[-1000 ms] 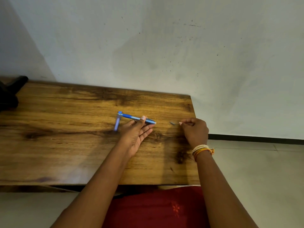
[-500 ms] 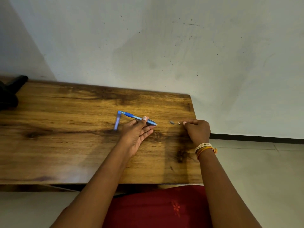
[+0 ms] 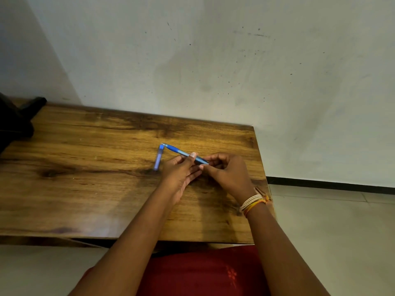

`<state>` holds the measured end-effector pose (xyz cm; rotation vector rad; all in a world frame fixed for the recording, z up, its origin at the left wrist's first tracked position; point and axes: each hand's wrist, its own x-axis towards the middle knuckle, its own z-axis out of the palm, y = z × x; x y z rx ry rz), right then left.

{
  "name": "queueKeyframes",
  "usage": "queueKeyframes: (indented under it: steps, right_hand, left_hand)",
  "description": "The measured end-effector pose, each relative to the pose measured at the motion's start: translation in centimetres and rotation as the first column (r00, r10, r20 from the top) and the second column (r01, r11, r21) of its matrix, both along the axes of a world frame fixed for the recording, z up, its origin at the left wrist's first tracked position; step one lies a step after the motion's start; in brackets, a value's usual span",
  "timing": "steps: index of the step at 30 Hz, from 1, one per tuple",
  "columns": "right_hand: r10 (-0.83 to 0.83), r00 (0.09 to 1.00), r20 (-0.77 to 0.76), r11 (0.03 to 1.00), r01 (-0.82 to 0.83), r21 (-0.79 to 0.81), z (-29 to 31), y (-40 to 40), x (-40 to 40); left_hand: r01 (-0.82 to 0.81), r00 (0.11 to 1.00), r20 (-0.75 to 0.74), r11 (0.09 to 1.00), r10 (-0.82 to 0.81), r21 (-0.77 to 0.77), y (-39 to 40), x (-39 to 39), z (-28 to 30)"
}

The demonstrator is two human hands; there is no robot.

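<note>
Blue pen (image 3: 177, 151): held off the wooden table (image 3: 85, 167) between both hands, slanted. Its tip end points up and away to the left, beyond the left hand (image 3: 180, 174). Its other end runs down toward the right hand (image 3: 229, 173).

Left hand: palm turned partly up, fingers fairly straight beneath the barrel, thumb (image 3: 193, 155) pressed down on top. The barrel is pinched between thumb and fingers at about mid-length.

Right hand: just beside the left, touching it at the fingertips. Its fingers are curled in, and thumb and forefinger close on the pen's near end. Whether a small loose part sits between those fingertips cannot be told; the spot is too small and shaded.

Pen cap (image 3: 159, 158): pale blue, lying flat on the table just left of the left hand's knuckles, apart from it. Its far end is close under the pen's tip, so the two form a narrow angle.

Right wrist: cream and orange bands (image 3: 253, 202), over the table's right edge.

Other items: a black object (image 3: 15, 122) well to the left of both hands, at the table's far corner. Red cloth (image 3: 203, 272) lies below the forearms, on the near side of the table. A white marked wall (image 3: 213, 60) stands beyond the hands, and pale floor tiles (image 3: 331, 231) lie to the right of the right arm.
</note>
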<state>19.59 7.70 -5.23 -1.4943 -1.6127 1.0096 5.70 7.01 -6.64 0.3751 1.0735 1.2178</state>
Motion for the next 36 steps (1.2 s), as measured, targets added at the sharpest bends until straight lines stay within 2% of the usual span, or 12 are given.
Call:
queueKeyframes:
  steps: [3,5,9,13,16,19,22,28,30,33,36]
  right_hand:
    - [-0.063,0.998,0.031,0.997,0.061,0.055,-0.4,0.1,-0.2]
    - [-0.166,0.985,0.051,0.983,0.161,0.086,-0.7,0.3,-0.2]
    - [-0.380,0.905,0.190,0.924,0.362,0.126,-1.1,0.7,-0.2]
    - [-0.385,0.851,0.357,0.920,0.386,0.069,-1.2,0.5,-0.5]
    - [-0.355,0.851,0.386,0.923,0.384,0.002,-1.2,0.4,-0.6]
    - [-0.367,0.850,0.378,0.918,0.396,0.003,-0.9,0.2,-1.1]
    - [-0.431,0.825,0.367,0.900,0.419,0.115,-0.5,0.0,-2.3]
    - [-0.411,0.865,0.289,0.910,0.373,0.179,-0.3,0.1,-4.7]
    - [-0.390,0.876,0.284,0.920,0.356,0.164,-0.5,0.1,-5.5]
    - [-0.336,0.907,0.254,0.941,0.315,0.120,-0.7,0.1,-6.5]
    - [-0.273,0.954,0.126,0.962,0.274,0.007,-1.3,0.3,-7.4]
  left_hand:
    - [0.028,1.000,-0.013,1.000,-0.028,0.009,-0.2,0.0,0.2]
    - [0.042,0.997,-0.062,0.999,-0.041,0.011,-0.2,-0.1,0.3]
    - [0.015,0.978,-0.208,1.000,-0.014,0.001,0.1,-0.6,0.3]
    - [-0.015,0.938,-0.346,1.000,0.023,0.024,0.0,-1.2,0.5]
    - [-0.065,0.876,-0.476,0.997,0.080,0.049,-0.1,-2.0,0.6]
    - [-0.116,0.737,-0.653,0.985,0.173,0.131,-0.1,-3.5,0.8]
    - [-0.125,0.532,-0.815,0.974,0.228,0.191,0.1,-5.3,0.9]
    - [0.017,0.195,-0.977,0.996,0.083,0.088,0.1,-6.7,-0.6]
    - [0.035,0.124,-0.988,0.995,0.091,0.096,0.1,-6.5,-0.7]
    - [0.063,0.119,-0.990,0.994,0.080,0.088,0.2,-6.6,-0.8]
    - [0.096,0.244,-0.965,0.988,0.094,0.120,0.2,-7.0,-0.7]
